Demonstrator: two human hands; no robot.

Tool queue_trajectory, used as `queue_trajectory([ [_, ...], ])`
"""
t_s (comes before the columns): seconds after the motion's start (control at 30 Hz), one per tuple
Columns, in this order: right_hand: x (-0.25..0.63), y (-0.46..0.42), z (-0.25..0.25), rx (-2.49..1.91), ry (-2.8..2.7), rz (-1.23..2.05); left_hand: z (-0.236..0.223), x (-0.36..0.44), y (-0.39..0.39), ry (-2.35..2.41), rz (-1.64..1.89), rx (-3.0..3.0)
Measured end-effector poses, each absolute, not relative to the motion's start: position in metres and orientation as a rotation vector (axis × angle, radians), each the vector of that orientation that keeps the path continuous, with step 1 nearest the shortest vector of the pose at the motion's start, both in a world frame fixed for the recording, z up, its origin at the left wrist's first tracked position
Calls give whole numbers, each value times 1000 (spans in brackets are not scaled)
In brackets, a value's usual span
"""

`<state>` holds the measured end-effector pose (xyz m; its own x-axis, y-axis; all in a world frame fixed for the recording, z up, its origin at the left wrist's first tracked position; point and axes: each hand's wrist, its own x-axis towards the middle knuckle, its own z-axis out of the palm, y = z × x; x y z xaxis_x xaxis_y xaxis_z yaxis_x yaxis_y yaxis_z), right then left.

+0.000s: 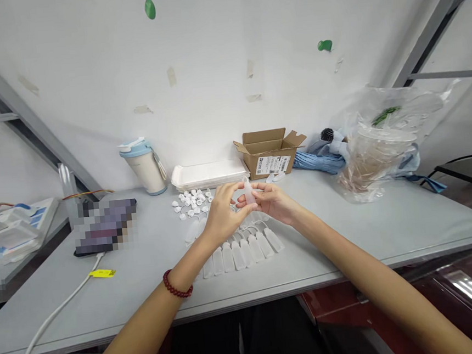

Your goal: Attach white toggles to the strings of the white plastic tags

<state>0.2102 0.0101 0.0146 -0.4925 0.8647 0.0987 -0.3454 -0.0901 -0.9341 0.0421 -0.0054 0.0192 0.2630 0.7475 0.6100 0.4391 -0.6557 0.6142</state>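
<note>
Both my hands hold one small translucent plastic bottle (249, 193) upright above the table. My left hand (225, 208) grips it from the left, thumb at its lower part and index finger near its top. From the right, the fingers of my right hand (274, 200) are closed around its side. Below my hands lies a row of similar bottles (238, 255), several with thin curved pieces at their tops. A scattered pile of small white caps (195, 200) is just left of my left hand. Some bottles behind my hands are partly hidden.
A stack of white trays (211, 173), an open cardboard box (270, 154) and a tumbler (144, 166) stand along the wall. To the left lies a phone (106, 227) with a white cable (61, 310). A plastic-wrapped container (377, 156) and blue cloth (319, 161) are at right.
</note>
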Motion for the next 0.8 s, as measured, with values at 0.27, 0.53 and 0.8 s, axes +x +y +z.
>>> queue_trajectory([
  [0.27, 210, 11, 14, -613, -1282, 1710, 17, 42, -6, 1108, 1375, 2365],
  [0.53, 212, 11, 17, -647, -1239, 1714, 16, 41, -4, 1102, 1375, 2326],
  [0.8, 214, 14, 15, -752, -1304, 1595, 20, 42, -8, 1073, 1419, 2481],
])
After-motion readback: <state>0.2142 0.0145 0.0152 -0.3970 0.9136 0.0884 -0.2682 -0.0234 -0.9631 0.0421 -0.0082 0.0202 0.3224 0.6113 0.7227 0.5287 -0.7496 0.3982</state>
